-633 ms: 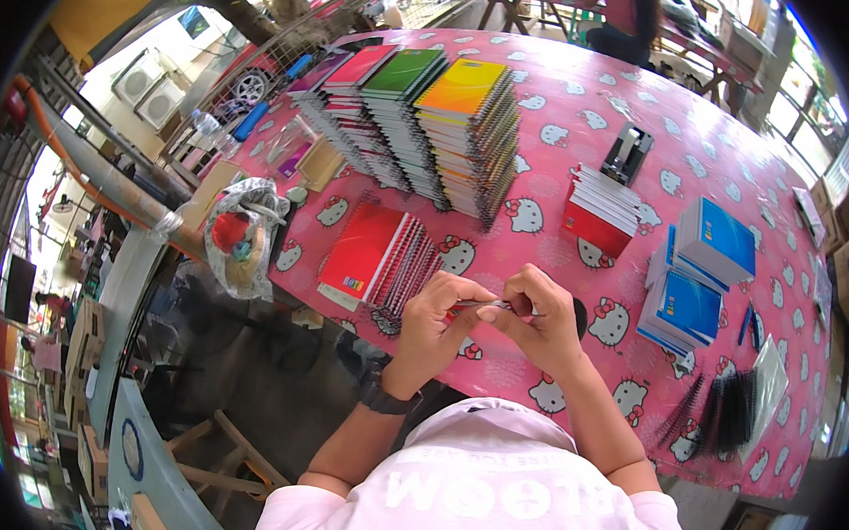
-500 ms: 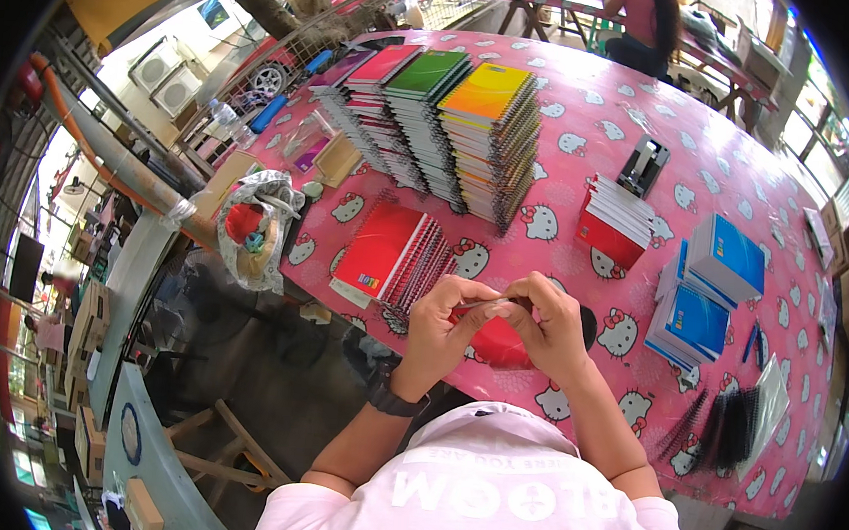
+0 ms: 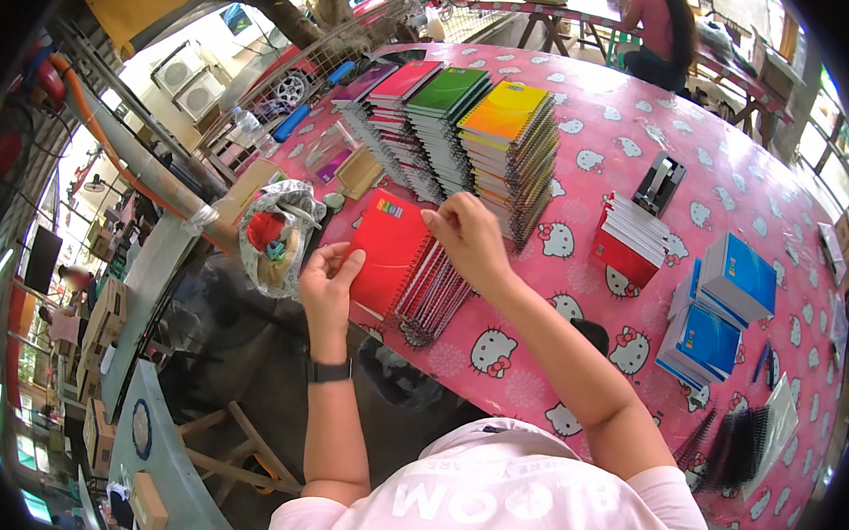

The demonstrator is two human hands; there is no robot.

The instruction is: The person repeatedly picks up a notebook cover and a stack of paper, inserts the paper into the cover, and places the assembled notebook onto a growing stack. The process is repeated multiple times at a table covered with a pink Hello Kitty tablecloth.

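Observation:
A red spiral notebook [image 3: 387, 248] lies over the top of a stack of red spiral notebooks [image 3: 437, 295] at the table's front left. My left hand [image 3: 326, 283] grips its left edge, thumb on the cover and fingers underneath. At its upper right corner, by the end of the coil, my right hand [image 3: 473, 237] has its fingers curled and pinched together on the notebook. The fingertips there are partly hidden. Behind the stack stand tall piles of notebooks with yellow [image 3: 504, 111], green [image 3: 447, 90] and pink [image 3: 407, 79] covers.
Unbound red booklets [image 3: 630, 241] and a black hole punch [image 3: 660, 182] sit right of the middle. Blue booklets [image 3: 707, 336], black plastic coils [image 3: 736, 444] and pens [image 3: 766, 364] lie at the right. A plastic bag [image 3: 275, 246] hangs at the left edge. Another person [image 3: 657, 36] sits beyond.
Both hands have moved left from in front of my chest to the red stack, bringing the red notebook there. They have spread apart, one at each side of it. The view has shifted slightly.

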